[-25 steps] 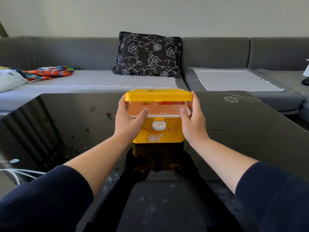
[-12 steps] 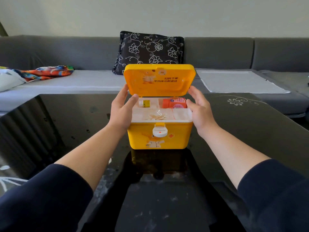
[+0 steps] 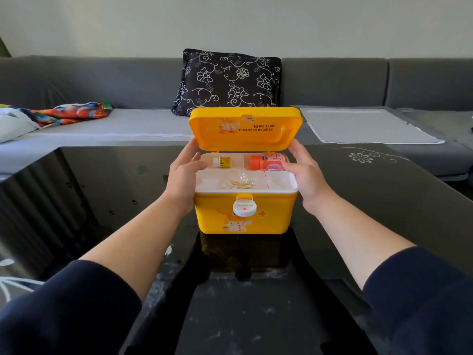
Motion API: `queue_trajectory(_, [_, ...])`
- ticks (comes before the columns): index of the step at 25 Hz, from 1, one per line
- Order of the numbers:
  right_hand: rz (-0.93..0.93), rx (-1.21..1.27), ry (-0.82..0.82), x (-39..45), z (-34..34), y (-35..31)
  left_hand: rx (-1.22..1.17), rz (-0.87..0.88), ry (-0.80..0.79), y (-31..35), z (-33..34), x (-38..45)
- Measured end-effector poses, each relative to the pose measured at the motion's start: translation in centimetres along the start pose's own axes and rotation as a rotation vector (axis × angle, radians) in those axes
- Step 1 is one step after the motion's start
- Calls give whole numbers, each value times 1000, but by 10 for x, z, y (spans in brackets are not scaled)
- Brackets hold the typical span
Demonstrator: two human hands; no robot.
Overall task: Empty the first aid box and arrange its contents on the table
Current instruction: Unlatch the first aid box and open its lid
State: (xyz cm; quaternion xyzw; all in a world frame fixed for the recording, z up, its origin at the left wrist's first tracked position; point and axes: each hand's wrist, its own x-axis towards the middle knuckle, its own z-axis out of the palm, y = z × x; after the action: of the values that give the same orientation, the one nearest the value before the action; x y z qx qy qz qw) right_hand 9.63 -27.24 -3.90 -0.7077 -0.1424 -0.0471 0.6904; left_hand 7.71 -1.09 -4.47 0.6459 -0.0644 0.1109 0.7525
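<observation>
Head view: the yellow first aid box is sitting on the black glass table, its lid standing open. The left hand and right hand are flanking the white tray, fingers spread, gripping nothing. A small white bottle, an orange bottle and cotton swabs are lying inside.
</observation>
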Motion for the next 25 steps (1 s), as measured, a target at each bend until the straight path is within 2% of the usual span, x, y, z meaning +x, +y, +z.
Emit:
queue_trajectory(5, [20, -2, -3, -6, -3, -7, -23, -13, -42, 5, 0, -7])
queue_trajectory(13, [44, 4, 52, -15, -14, -5, 2, 11, 124, 3, 0, -14])
queue_trajectory(17, [98, 9, 151, -18, -12, -2, -61, -48, 228, 2, 2, -16])
queue_trajectory(19, [117, 2, 182, -15, -11, -1, -21, -45, 224, 1, 4, -14])
queue_trajectory(25, [60, -62, 311, -9, -14, 0, 19, -25, 274, 3, 1, -14])
